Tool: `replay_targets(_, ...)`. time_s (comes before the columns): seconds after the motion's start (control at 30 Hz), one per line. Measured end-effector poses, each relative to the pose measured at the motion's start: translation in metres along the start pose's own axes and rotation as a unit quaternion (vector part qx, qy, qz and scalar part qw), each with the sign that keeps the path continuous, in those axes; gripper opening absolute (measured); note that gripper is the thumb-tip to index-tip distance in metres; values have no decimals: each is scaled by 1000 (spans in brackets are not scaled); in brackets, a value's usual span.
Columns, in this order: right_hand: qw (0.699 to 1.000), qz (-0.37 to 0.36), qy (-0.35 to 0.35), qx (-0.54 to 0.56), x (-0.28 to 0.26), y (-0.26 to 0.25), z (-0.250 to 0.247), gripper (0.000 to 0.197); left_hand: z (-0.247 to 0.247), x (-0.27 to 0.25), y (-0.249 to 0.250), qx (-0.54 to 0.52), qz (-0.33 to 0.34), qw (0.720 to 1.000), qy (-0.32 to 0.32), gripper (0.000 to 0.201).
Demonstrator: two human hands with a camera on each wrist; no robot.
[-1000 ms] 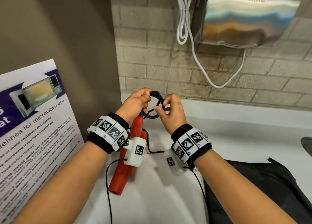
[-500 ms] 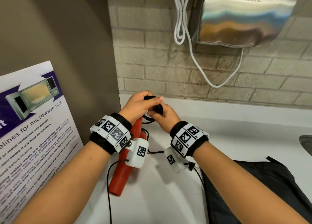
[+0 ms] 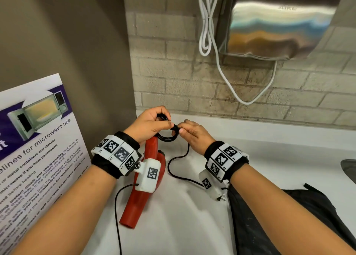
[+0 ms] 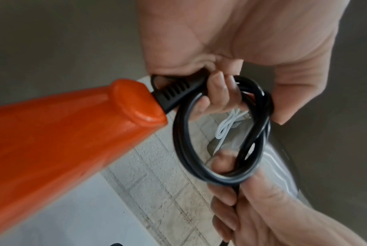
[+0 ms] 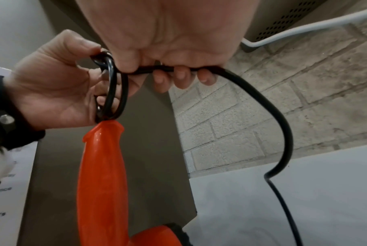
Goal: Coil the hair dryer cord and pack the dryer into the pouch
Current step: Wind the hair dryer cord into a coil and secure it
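A red hair dryer [image 3: 142,179] hangs handle-up over the white counter [image 3: 192,226], its nozzle end low near the surface. My left hand [image 3: 152,123] grips a small coil of black cord [image 3: 167,136] at the top of the handle [image 4: 73,133]. My right hand [image 3: 189,130] pinches the cord [image 5: 262,103] right beside the coil [image 4: 220,133]. The loose cord trails down over the counter to the plug [image 3: 221,198]. A black pouch [image 3: 289,226] lies flat at the lower right, under my right forearm.
A microwave-use poster [image 3: 38,149] leans at the left against a brown wall. A steel hand dryer [image 3: 277,23] with a white cable [image 3: 207,23] hangs on the brick wall behind. A dark sink edge [image 3: 349,170] shows at the far right.
My right hand drew back to the right from the left hand, pulling cord along. The coil in the left hand shows again below the fingers, and more loose cord lies on the counter.
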State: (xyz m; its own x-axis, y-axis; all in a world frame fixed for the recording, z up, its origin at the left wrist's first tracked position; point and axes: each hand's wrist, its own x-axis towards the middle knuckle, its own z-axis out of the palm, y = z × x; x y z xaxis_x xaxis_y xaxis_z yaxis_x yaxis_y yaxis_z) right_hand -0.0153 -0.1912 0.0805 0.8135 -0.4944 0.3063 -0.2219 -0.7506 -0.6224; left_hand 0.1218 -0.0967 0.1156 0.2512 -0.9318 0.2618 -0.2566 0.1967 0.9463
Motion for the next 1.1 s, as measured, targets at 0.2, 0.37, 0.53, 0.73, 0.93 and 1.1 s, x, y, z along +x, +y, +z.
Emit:
replay_targets(0.2,987,43,-47,145,10,1,-12,24,-5,0,-3,-21,-8,999,-27,20)
replay_targets(0.37,997,46,-9,68,17,-16,-18,21,4,-1,-1,-29,-9,997,-72,13)
replay_targets(0.53,984,7,82,-157,17,-40,-22,23,8,-1,-4,-41,7,998,-48,13)
replay_targets(0.73,970,-38,162,-179,12,-59,-29,21,7,-1,-11,36,40,999,-6,23)
replay_targets(0.93,964,-64,190,-176,2,-67,-30,21,4,-1,-9,151,73,985,-36,16)
replay_targets(1.1,968,-48,185,-164,1,-68,-29,19,10,-1,-9,160,82,983,-44,25)
